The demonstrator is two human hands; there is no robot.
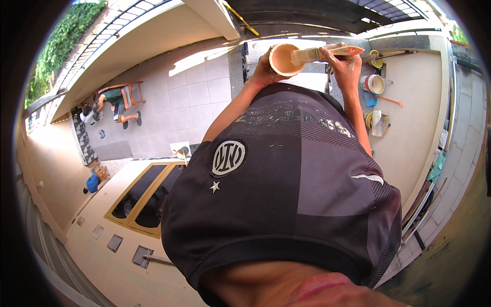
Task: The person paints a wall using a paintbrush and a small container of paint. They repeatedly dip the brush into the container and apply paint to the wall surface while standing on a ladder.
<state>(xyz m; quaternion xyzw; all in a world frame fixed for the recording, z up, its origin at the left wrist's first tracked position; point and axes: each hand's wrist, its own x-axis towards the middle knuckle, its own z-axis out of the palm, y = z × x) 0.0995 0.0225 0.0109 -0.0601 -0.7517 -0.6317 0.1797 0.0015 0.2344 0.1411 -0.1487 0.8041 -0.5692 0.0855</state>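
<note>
My left hand (265, 71) is closed around a cup (279, 61) of beige paint, its open top facing the camera. In my right hand (344, 65) is a flat paintbrush (312, 55) with an orange-tipped handle. The brush lies roughly level, its paint-coated bristles over the right side of the cup's opening. Specks of paint show on my right hand. Whether the bristles touch the rim or the paint, I cannot tell.
At the right stand a paint bucket (373, 84), a yellow bucket (376, 59) and a plastic container (379, 123). A person (114, 100) is by a wooden chair (135, 94) at the left, with others farther back. A yellow pole (241, 18) leans beyond my hands.
</note>
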